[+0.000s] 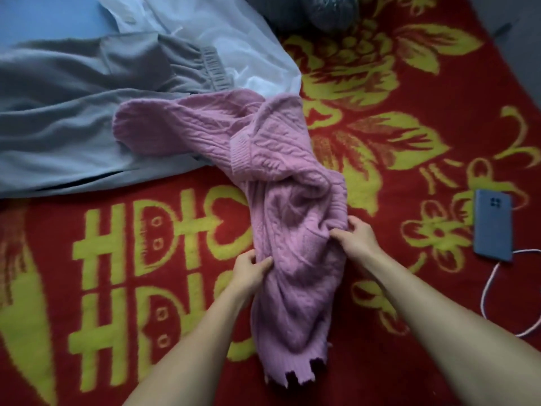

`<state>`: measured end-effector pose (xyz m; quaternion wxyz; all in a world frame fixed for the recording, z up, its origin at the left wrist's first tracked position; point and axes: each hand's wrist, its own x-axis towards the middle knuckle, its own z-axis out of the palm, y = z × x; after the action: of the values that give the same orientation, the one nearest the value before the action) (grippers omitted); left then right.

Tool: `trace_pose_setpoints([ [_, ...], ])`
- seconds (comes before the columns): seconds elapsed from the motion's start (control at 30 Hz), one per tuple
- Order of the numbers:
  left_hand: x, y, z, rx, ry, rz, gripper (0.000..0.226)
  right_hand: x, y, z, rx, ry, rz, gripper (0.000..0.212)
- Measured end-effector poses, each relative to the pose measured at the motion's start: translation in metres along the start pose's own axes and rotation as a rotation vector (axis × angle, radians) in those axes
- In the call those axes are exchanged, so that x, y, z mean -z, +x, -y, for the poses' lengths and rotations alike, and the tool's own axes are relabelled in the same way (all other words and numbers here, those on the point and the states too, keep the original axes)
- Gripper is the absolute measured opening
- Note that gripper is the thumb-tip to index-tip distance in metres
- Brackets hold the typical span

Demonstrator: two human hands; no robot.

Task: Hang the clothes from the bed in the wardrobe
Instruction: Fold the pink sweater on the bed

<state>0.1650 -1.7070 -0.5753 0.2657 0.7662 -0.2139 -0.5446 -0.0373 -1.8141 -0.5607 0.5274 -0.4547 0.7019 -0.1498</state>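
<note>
While both hands work the same garment, the pink sweater (281, 183) lies bunched on the bed's red blanket (409, 92), its ragged hem toward the person and one sleeve flung toward the far left. Left hand (250, 271) pinches the sweater's left edge, fingers closed on a fold of knit; right hand (355, 238) grips the sweater's right edge a little farther up, thumb and fingers closed on the cloth. Beyond the sweater's sleeve: grey trousers (67, 118), partly under it, and a white garment (234, 45) behind those. Well to the right of the sweater, a phone (493, 224) with its cable (494, 291). No hanger or wardrobe in view. Step in hand, by my reading: gathering up the first piece. Next move calls for lifting it clear of the trousers, shaking it straight, finding the shoulders, then fetching a hanger. Task barely begun.
</note>
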Motion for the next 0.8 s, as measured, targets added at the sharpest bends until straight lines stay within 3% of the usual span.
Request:
trace_pose_setpoints([
  [0.07, 0.024, -0.007, -0.001, -0.017, 0.036, -0.233, 0.014, -0.005, -0.008, 0.009, 0.053, 0.043, -0.016, 0.005],
  [0.13, 0.065, -0.022, -0.001, 0.01, 0.075, -0.531, 0.032, -0.002, -0.026, -0.001, 0.052, 0.08, -0.137, 0.022],
  [0.2, 0.103, -0.042, 0.011, 0.049, 0.128, -0.636, 0.041, 0.003, -0.052, -0.03, -0.039, -0.005, -0.12, 0.021],
  [0.27, 0.127, -0.056, 0.037, 0.24, 0.266, -0.592, 0.057, 0.005, -0.085, -0.057, -0.194, -0.201, 0.192, 0.025],
  [0.33, 0.141, -0.068, 0.07, 0.463, 0.415, -0.43, 0.061, 0.005, -0.103, -0.062, -0.253, -0.445, 0.502, 0.039],
  [0.4, 0.147, -0.081, 0.091, 0.605, 0.615, -0.186, 0.06, 0.001, -0.087, -0.04, -0.087, -0.646, 0.368, 0.054],
  [0.47, 0.15, -0.078, 0.091, 0.496, 0.763, -0.121, 0.065, -0.005, -0.059, 0.015, 0.134, -0.75, 0.02, 0.047],
  [0.53, 0.147, -0.063, 0.069, 0.247, 0.625, -0.3, 0.066, -0.023, -0.026, 0.071, 0.439, -0.679, -0.138, 0.045],
  [0.6, 0.14, -0.037, 0.032, -0.005, 0.383, -0.446, 0.07, -0.054, 0.003, 0.112, 0.681, -0.724, -0.042, 0.075],
  [0.67, 0.129, -0.013, -0.006, -0.064, 0.082, -0.347, 0.079, -0.088, 0.017, 0.134, 0.825, -0.973, 0.163, 0.093],
  [0.73, 0.119, 0.003, -0.026, -0.024, -0.023, -0.198, 0.063, -0.111, 0.019, 0.134, 0.904, -1.25, 0.31, 0.079],
  [0.8, 0.117, 0.006, -0.03, 0.034, -0.048, -0.149, 0.034, -0.107, 0.014, 0.121, 0.887, -1.295, 0.298, 0.051],
])
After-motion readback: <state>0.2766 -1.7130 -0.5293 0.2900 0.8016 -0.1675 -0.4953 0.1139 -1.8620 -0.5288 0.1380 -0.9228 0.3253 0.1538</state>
